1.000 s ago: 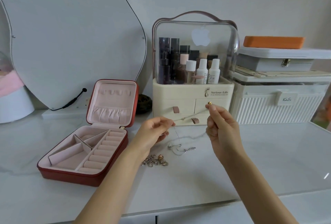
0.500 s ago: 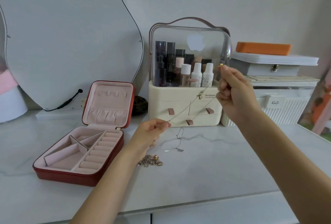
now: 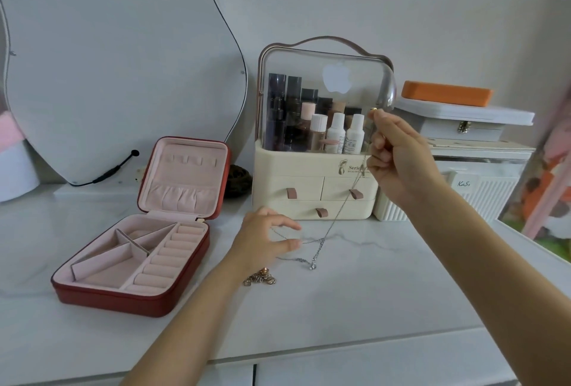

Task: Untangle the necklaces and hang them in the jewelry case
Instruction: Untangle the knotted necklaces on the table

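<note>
Item: white marble-patterned tabletop (image 3: 386, 299), carrying everything listed.

Item: large curved-edge white mirror (image 3: 117, 61), leaning at far left.

Item: cream plastic cosmetics organiser (image 3: 309, 194) with clear domed lid, far centre; bottles inside, three drawers with pink tabs.

Item: white ribbed storage box (image 3: 482, 194), far right, stacked with a white case and an orange pad.

Item: red leather jewelry case with pink velvet lining (image 3: 92, 296), open, near left. The hooks under its raised lid carry nothing, so no necklace is hung yet.

Item: my right hand (image 3: 401, 163), raised at right before the organiser, fingers curled, pinching the gold clasp end of a chain.

Item: my left hand (image 3: 265, 240), low at centre just above the tabletop, thumb and fingers partly spread near a strand. I cannot tell whether it holds any chain.

Item: thin silver chain necklaces (image 3: 321, 243), tangled. One strand runs steeply from my right hand down to a knot at centre; a loop with a small pendant lies just near of it.

Item: small heap of gold-toned jewelry (image 3: 259, 279), near of my left hand.

Change: half a second ago my left hand pinched the strand taut in the air; now it has dropped towards the tabletop and the chain hangs nearly upright. I judge the knot is now exposed, with untangling only begun.
</note>
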